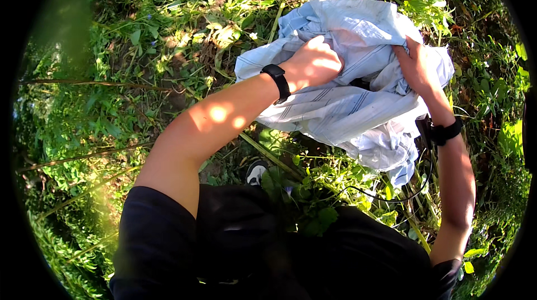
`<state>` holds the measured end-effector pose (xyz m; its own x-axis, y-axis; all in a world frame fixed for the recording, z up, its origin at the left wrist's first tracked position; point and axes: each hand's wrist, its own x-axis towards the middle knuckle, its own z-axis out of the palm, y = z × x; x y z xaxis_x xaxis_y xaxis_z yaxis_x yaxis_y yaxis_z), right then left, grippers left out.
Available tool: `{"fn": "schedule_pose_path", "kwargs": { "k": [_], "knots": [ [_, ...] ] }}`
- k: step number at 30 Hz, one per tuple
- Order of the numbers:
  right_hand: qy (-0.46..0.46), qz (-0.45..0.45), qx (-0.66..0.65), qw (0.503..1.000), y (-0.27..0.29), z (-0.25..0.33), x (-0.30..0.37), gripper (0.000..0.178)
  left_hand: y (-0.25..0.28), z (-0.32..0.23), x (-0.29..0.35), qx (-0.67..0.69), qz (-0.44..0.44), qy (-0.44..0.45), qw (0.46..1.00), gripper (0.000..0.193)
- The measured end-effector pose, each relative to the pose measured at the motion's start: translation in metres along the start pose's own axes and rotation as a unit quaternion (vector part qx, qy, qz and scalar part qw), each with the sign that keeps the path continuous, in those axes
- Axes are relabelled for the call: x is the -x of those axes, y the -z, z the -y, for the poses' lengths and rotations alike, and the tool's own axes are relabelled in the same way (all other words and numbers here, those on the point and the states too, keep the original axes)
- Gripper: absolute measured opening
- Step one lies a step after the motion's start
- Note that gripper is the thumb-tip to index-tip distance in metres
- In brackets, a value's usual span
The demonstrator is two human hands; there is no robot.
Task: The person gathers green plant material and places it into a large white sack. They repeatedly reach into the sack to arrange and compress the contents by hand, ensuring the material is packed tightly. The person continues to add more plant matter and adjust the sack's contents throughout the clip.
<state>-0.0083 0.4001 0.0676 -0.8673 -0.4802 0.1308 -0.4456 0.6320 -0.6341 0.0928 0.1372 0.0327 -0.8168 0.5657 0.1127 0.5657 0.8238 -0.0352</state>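
A crumpled pale blue and white striped cloth (335, 111) spreads in loose folds over the weeds in front of me. My left hand (318, 64) is closed in a fist at the cloth's left inner side, its fingertips turned away and hidden. On the far right, my right hand (417, 69) grips a bunched edge, the thumb apart and the fingers partly covered by fabric. Between my hands the folds part around a small dark gap. The near end of the cloth hangs in a twisted bunch.
Green weeds (151, 26) and dry stalks surround me, with bare soil showing at the left. A thin black cable (386, 200) loops below the cloth near my right forearm. My shoe (257, 172) shows below my left forearm. Long thin stems (84, 82) cross the left side.
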Motion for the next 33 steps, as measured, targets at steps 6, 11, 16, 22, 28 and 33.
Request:
{"fn": "schedule_pose_path", "kwargs": {
  "k": [6,11,16,22,28,33],
  "knots": [
    [-0.032,-0.015,0.027,0.999,0.001,-0.012,0.0,0.033,0.02,-0.08,0.024,0.266,-0.023,0.091,0.959,0.071],
    [-0.022,-0.059,-0.046,0.997,0.018,0.0,0.002,0.033,0.007,-0.108,0.048,0.265,0.222,0.073,0.935,0.061],
    [-0.051,-0.022,-0.01,0.998,0.029,0.003,0.011,0.035,0.006,-0.108,0.064,0.293,0.225,-0.055,0.928,0.056],
    [-0.029,-0.034,0.052,0.998,0.03,-0.003,0.021,0.034,-0.007,-0.074,0.069,0.304,0.038,-0.047,0.951,0.036],
    [-0.024,-0.04,0.042,0.998,0.032,-0.007,0.022,0.033,-0.032,-0.04,0.049,0.103,0.126,0.126,0.979,0.043],
    [-0.047,-0.05,0.026,0.997,0.039,-0.005,0.02,0.034,-0.022,-0.018,0.058,0.067,0.093,0.028,0.993,0.041]
  ]
}}
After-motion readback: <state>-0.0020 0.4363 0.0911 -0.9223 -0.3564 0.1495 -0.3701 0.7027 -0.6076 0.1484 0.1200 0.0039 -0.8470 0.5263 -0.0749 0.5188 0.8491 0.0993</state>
